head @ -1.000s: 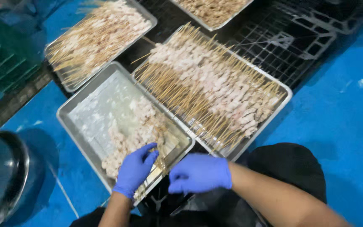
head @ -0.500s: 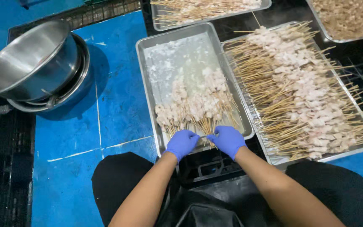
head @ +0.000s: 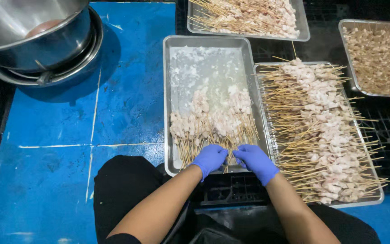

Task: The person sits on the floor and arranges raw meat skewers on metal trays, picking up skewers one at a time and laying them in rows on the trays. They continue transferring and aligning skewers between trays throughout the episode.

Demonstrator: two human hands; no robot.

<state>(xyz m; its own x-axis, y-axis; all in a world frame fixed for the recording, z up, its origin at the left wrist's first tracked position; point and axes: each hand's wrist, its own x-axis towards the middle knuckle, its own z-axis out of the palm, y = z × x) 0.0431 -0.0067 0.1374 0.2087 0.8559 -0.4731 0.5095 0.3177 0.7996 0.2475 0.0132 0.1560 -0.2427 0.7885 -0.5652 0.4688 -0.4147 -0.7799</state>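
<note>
Blue floor surrounds your metal tray (head: 173, 90). Your gloved left hand (head: 209, 158) and right hand (head: 254, 159) curl their fingers around raw meat skewers (head: 211, 124) at its near edge. Sharp sticks could pierce gloves.

left hand (head: 209, 159), right hand (head: 254, 160), gloved, side by side

Blue disposable gloves on the left hand (head: 210, 159) and right hand (head: 255, 161), cuffs ending at the wrists, forearms bare, plus black trousers (head: 125, 190).
</note>
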